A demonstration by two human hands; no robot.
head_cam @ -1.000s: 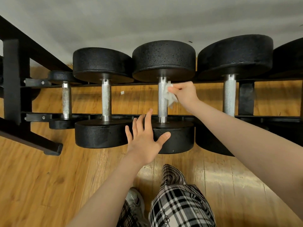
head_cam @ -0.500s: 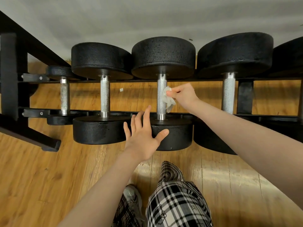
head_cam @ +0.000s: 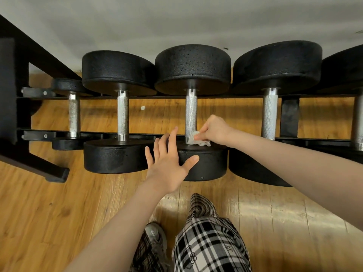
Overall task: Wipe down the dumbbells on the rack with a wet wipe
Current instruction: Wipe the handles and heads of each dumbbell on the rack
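Observation:
Several black dumbbells with knurled steel handles lie across a black rack (head_cam: 288, 117). The middle dumbbell (head_cam: 192, 65) is the one under my hands. My right hand (head_cam: 213, 130) pinches a crumpled white wet wipe (head_cam: 196, 139) against the bottom of that dumbbell's handle, where it meets the near weight head. My left hand (head_cam: 169, 161) lies flat with spread fingers on the near head of the same dumbbell, thumb on its rim. A dumbbell (head_cam: 122, 112) sits to the left and another (head_cam: 270, 112) to the right.
The rack's black leg and foot (head_cam: 56, 176) reach onto the wooden floor at the left. A small dumbbell (head_cam: 73, 114) sits at the rack's left end. My checked trouser leg (head_cam: 208, 238) and grey shoe (head_cam: 155, 238) stand close below the rack. A grey wall lies behind.
My right hand has slid the wipe down the middle dumbbell's handle, from near its top to its base. My left hand has stayed on the near head.

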